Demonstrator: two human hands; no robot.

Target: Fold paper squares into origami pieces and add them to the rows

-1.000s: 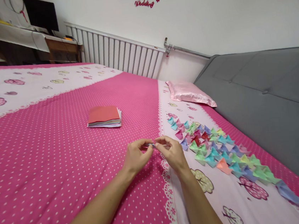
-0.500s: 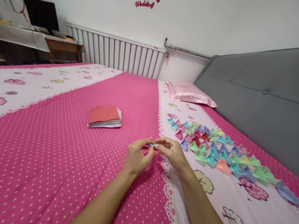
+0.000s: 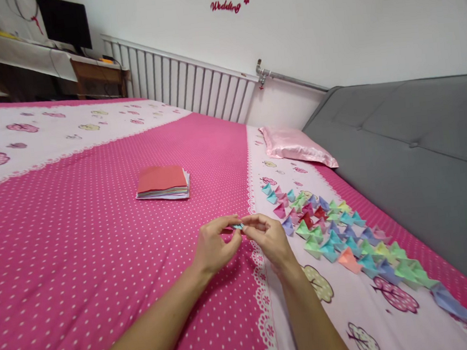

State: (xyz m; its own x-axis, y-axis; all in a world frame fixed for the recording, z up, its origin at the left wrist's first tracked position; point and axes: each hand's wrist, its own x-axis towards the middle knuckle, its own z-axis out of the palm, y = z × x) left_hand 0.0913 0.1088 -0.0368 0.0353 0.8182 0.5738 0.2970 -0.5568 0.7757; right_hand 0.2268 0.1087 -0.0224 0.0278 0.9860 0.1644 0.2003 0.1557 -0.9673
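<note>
Between my fingertips is a small folded piece of light blue paper (image 3: 238, 226), mostly covered by the fingers. My left hand (image 3: 218, 243) pinches its left side, thumb below and fingers above. From the other side my right hand (image 3: 268, 239) grips it, and the fingertips of both hands nearly meet. Both hands are just above the pink dotted bedspread (image 3: 112, 254). Several folded paper boats (image 3: 334, 237) in many colours stand in rows to the right of my right hand. A stack of square coloured paper (image 3: 161, 180), red sheet on top, lies beyond my left hand.
A pink satin pillow (image 3: 297, 146) lies at the far right against the grey padded headboard (image 3: 417, 139). Behind the bed, a white radiator (image 3: 181, 74) runs along the wall. A desk (image 3: 95, 67) with a black monitor (image 3: 64, 23) stands at the back left.
Almost nothing differs. Both hands keep their pinch on the blue paper in the same place, and the boats and paper stack have not moved.
</note>
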